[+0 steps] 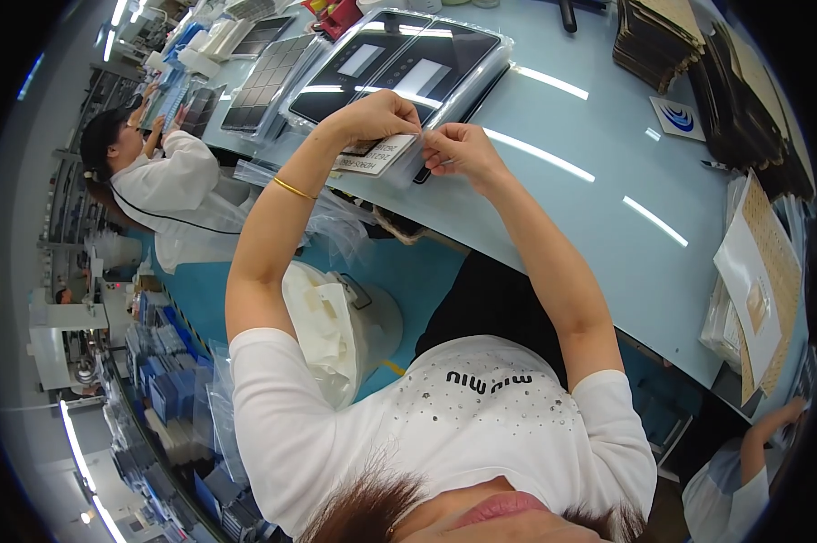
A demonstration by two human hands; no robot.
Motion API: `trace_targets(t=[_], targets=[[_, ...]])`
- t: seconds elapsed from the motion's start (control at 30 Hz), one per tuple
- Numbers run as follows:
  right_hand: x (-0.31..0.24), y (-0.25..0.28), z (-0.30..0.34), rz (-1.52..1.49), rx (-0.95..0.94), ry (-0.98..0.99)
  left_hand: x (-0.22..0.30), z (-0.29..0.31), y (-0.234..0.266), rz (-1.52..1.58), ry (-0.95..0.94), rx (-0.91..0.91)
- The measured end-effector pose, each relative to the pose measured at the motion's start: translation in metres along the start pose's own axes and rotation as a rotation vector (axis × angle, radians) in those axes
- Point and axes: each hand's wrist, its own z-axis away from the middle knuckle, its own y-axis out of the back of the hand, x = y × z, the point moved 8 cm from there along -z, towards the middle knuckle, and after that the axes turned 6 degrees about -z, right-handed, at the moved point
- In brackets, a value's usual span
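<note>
My left hand (378,118) reaches over a white printed card (383,158), its fingertips pinched together at the card's upper right corner. Close beside it, my right hand (463,154) is also closed in a pinch, with the thumb and forefinger meeting near that same corner. Clear plastic shows along the card's right and lower edge. What sits between the fingertips is too small to make out. Just beyond my hands lies a stack of black glossy panels (395,56) in clear wrap on the pale table (553,145).
Grey-tiled panels (268,86) lie left of the stack. Piles of brown boards (657,41) and papers (752,281) line the table's right side. A white bin (372,317) stands below the table edge. One co-worker (177,172) sits at left, another (730,480) at lower right.
</note>
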Motion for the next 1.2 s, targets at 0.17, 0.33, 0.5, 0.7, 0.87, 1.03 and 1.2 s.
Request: trace_targets(t=[0.17,0.33,0.5,0.7,0.87,1.03,1.2], targets=[[0.001,0.002,-0.002,0.007,0.010,0.013,0.001,0.000,-0.001,0.020,0.020,-0.010],[0.002,0.002,-0.002,0.000,0.027,0.013,-0.001,0.002,0.000,0.070,0.020,-0.022],[0.004,0.001,0.000,0.021,0.053,0.010,-0.005,0.012,0.026,-0.072,0.022,0.104],[0.003,0.003,0.000,0.037,0.069,0.006,-0.001,0.039,0.053,0.107,-0.073,0.248],[0.002,0.006,0.000,0.038,0.062,0.030,0.039,0.029,0.007,-0.298,-0.149,0.350],[0.008,0.001,-0.001,0.048,-0.001,0.027,0.030,0.016,0.002,-0.374,-0.082,0.347],[0.008,0.002,-0.001,0.049,-0.017,0.009,0.024,0.014,0.006,-0.270,-0.100,0.314]])
